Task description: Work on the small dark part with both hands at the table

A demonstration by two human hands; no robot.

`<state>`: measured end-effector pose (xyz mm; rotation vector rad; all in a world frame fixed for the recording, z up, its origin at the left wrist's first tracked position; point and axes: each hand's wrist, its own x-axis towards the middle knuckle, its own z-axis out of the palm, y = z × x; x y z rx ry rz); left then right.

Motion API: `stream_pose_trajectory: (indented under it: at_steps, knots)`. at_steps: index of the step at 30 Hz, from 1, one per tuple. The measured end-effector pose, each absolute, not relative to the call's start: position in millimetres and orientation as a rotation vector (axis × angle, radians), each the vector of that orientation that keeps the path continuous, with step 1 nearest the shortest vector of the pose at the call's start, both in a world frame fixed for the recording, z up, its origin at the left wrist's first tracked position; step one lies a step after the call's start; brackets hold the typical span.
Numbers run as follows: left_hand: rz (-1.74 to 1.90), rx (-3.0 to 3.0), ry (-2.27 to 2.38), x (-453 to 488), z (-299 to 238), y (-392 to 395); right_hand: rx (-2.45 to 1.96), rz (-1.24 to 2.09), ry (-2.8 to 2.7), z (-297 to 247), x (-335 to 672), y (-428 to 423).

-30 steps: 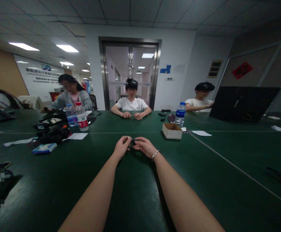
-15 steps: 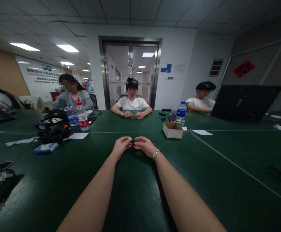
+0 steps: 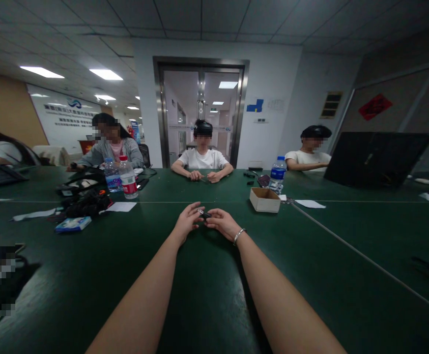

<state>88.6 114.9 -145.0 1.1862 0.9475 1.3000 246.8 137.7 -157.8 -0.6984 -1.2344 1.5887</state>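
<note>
Over the middle of the green table [image 3: 207, 275], my right hand [image 3: 224, 224] pinches a small black object with a silvery end [image 3: 204, 214]; its exact kind is too small to make out. A bracelet circles my right wrist. My left hand [image 3: 186, 224] is just to the left of the object, its fingers spread and curved around the silvery end. Whether a left fingertip touches that end I cannot tell. Farther right, an open-topped small box [image 3: 265, 202] stands on the table.
A water bottle [image 3: 277, 176] stands behind the box, beside white paper [image 3: 310, 203]. At left are a red-capped bottle [image 3: 128, 181], another bottle [image 3: 112, 177], black gear [image 3: 89, 202] and a blue-white packet [image 3: 73, 224]. A monitor [image 3: 378, 158] is at right. Several people sit around the table.
My left fingers have opened and come off the small object, uncovering its silvery end. My right hand keeps its pinch. The view has shifted slightly.
</note>
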Motion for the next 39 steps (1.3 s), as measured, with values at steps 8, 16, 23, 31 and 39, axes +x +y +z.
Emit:
stream_pose_trajectory:
  at_steps: [8,16,23,31,39]
  knots:
    - [1.375,1.141,0.992,94,-151,120,-0.694,1.609,-1.231,-157,246,138]
    - [1.495,1.119,1.198,102,-154,123,-0.718,1.574,-1.259,-158,243,139]
    - [1.577,1.118,1.277,103,-162,128,-0.776,1.475,-1.331,-158,237,137]
    - [1.533,1.051,1.188,102,-154,127,-0.775,1.470,-1.307,-157,236,135]
    - [1.445,1.124,0.938,93,-155,124,-0.756,1.589,-1.210,-153,241,133]
